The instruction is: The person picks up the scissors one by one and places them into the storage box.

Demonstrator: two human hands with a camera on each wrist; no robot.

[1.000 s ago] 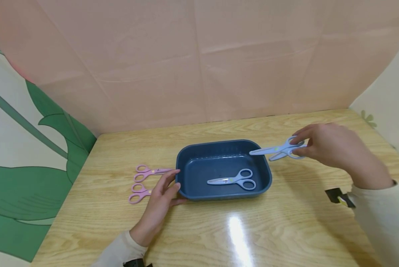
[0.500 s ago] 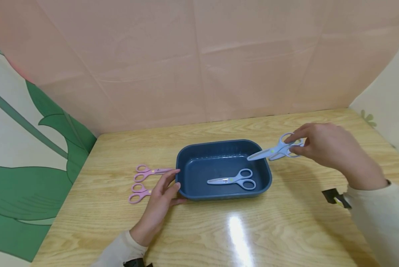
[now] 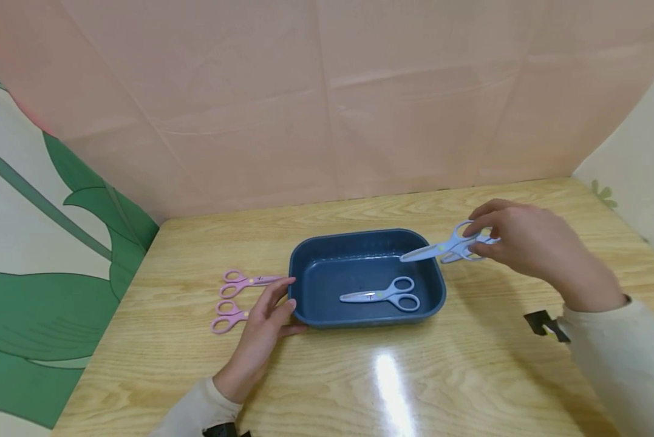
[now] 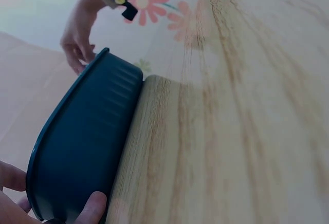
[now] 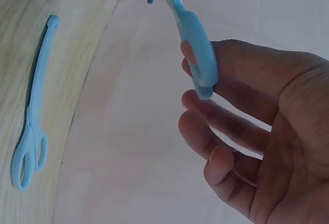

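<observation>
My right hand [image 3: 534, 249] pinches light blue scissors [image 3: 446, 247] by the handles, blades pointing left over the right rim of the dark blue bin [image 3: 327, 273]. Another blue pair [image 3: 451, 258] lies on the table right of the bin, partly hidden behind the held one; the right wrist view shows this table pair [image 5: 35, 100] apart from the held scissors [image 5: 198, 47]. A third blue pair [image 3: 381, 295] lies inside the bin. My left hand [image 3: 261, 328] rests its fingertips against the bin's left end; in the left wrist view fingers touch the bin's outer wall [image 4: 82, 142].
Two pink scissors [image 3: 238, 283] [image 3: 231, 317] lie on the wooden table [image 3: 316, 382] left of the bin, their blades reaching toward or under my left hand. A pinkish sheet [image 3: 327, 109] stands behind the table, with a leaf-patterned panel [image 3: 31, 291] at the left.
My right hand has moved slightly left with the held scissors, bringing their blade tips further over the bin. The left hand, bin and other scissors have stayed still.
</observation>
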